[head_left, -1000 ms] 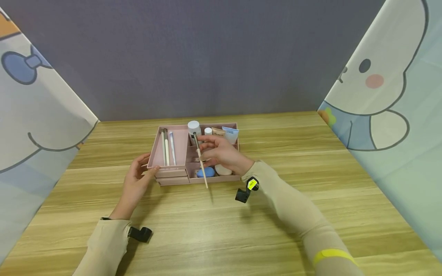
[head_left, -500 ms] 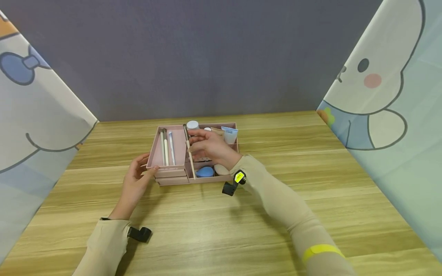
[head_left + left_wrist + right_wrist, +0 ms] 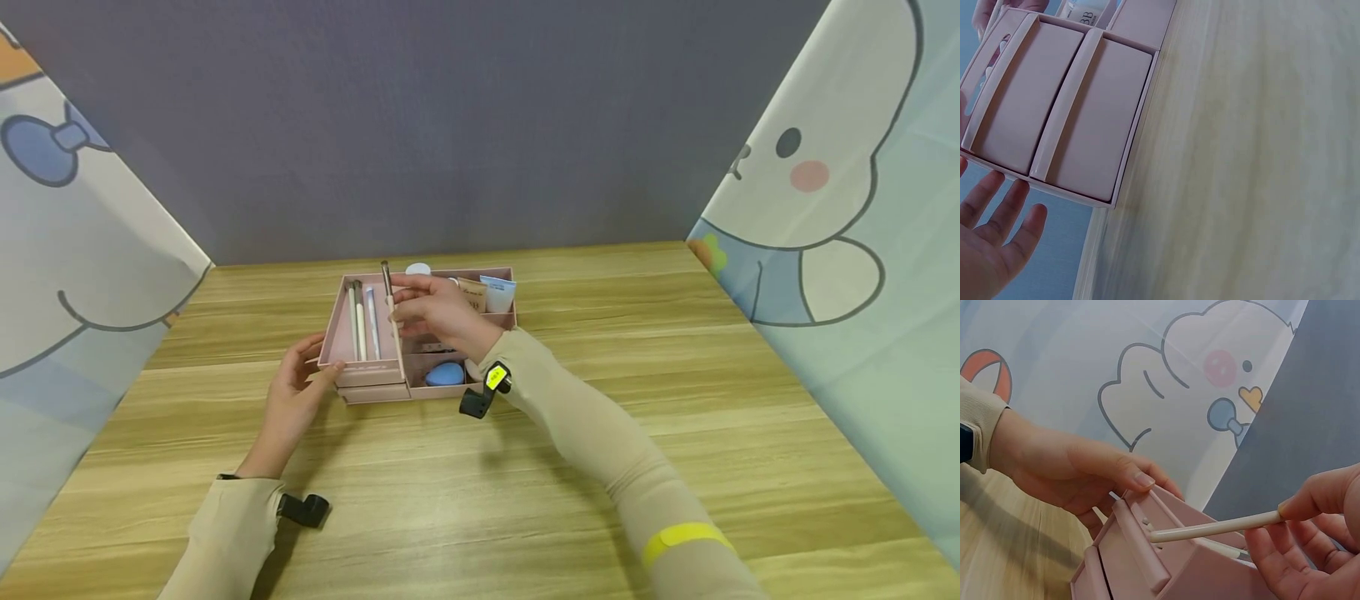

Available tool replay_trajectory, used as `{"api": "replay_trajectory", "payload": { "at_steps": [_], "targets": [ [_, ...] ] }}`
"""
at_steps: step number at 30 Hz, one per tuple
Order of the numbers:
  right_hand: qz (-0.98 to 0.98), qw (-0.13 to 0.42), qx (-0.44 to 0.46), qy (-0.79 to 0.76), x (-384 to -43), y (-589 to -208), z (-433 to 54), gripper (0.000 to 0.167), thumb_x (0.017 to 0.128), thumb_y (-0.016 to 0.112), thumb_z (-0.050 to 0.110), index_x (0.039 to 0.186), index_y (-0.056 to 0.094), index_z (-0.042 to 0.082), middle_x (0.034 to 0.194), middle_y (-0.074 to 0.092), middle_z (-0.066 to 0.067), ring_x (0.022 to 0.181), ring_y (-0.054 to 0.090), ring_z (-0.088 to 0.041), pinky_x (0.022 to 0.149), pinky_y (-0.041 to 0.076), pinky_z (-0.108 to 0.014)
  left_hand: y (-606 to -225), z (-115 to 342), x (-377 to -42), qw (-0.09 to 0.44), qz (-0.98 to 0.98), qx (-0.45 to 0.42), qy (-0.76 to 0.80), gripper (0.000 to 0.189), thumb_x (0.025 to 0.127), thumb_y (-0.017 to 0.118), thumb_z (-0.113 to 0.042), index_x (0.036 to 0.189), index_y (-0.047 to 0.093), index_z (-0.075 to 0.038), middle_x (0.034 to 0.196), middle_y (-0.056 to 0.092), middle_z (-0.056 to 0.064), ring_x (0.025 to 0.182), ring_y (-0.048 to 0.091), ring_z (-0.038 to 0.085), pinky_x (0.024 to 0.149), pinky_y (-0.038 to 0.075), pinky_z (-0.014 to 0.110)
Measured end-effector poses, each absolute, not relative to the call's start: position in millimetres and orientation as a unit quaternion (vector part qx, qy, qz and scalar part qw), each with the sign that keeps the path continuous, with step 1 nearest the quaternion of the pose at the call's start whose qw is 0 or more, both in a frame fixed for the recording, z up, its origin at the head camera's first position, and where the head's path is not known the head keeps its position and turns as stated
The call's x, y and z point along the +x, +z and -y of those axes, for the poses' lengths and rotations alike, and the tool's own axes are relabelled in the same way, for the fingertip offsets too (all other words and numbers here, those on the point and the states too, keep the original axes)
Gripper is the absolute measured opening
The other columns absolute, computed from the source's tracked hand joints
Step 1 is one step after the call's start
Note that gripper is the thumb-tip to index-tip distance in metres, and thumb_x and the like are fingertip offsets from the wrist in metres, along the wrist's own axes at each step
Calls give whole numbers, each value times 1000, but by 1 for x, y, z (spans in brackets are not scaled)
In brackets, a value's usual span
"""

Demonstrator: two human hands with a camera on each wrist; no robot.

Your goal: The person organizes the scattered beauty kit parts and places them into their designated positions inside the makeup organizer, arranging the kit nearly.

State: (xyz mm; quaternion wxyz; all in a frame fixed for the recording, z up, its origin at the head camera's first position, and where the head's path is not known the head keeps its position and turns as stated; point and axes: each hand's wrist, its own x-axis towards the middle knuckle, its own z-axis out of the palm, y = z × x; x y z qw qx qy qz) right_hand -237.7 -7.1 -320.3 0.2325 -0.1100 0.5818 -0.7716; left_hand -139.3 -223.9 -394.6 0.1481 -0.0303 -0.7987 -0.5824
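Note:
A pink makeup organizer [image 3: 375, 392] stands on the wooden table, its drawer fronts [image 3: 1094, 119] showing in the left wrist view. My left hand [image 3: 292, 398] holds its front left corner, thumb on the upper edge and fingers along the side. Between thumb and fingers, my right hand [image 3: 442, 315] pinches a makeup brush [image 3: 392, 312], dark bristles pointing away from me. The brush slants over the right side of the top-left tray; its pale handle end [image 3: 1160, 536] is near the tray's front edge. Several slim brushes [image 3: 362, 321] lie in that tray.
The organizer's right compartments hold a blue makeup sponge [image 3: 445, 374], a light blue tube [image 3: 498, 293], a tan tube [image 3: 472, 293] and a white-capped jar [image 3: 417, 269]. A grey panel [image 3: 450, 125] stands behind the table, with cartoon-printed sheets [image 3: 817, 167] on both sides.
My right hand has carried the brush leftward, from above the right compartments to over the brush tray. The left hand stays at the organizer's corner.

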Motion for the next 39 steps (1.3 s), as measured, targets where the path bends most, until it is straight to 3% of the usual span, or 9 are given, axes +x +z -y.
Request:
{"api": "replay_trajectory", "payload": {
  "at_steps": [9, 28, 33, 39],
  "targets": [
    [-584, 203, -107, -779, -247, -312, 17, 56, 90, 56, -17, 143, 49, -2, 95, 56, -5, 72, 61, -15, 60, 56, -26, -393, 224, -139, 145, 797, -33, -586, 48, 99, 59, -4, 143, 42, 2, 131, 53, 19, 103, 53, 3, 80, 45, 14],
    [-662, 103, -143, -729, -249, -322, 35, 59, 84, 63, -19, 138, 55, 0, 97, 59, -7, 72, 61, -14, 65, 59, -35, -395, 225, -140, 149, 796, -34, -586, 47, 99, 60, -5, 142, 43, 3, 125, 54, 1, 103, 54, 5, 80, 46, 14],
    [-681, 100, -150, -710, -246, -322, 37, 59, 83, 63, -18, 139, 54, 1, 95, 59, -8, 67, 60, -14, 64, 59, -33, -396, 225, -140, 150, 797, -32, -585, 47, 98, 60, -5, 141, 43, 3, 124, 54, -1, 103, 54, 4, 80, 46, 14],
    [-712, 117, -165, -673, -246, -321, 39, 60, 83, 62, -16, 140, 51, -3, 92, 58, -9, 66, 59, -15, 64, 59, -32, -396, 224, -140, 152, 796, -31, -585, 48, 98, 60, -3, 142, 43, 2, 125, 55, 4, 102, 54, 3, 79, 46, 14]
  ]
}}
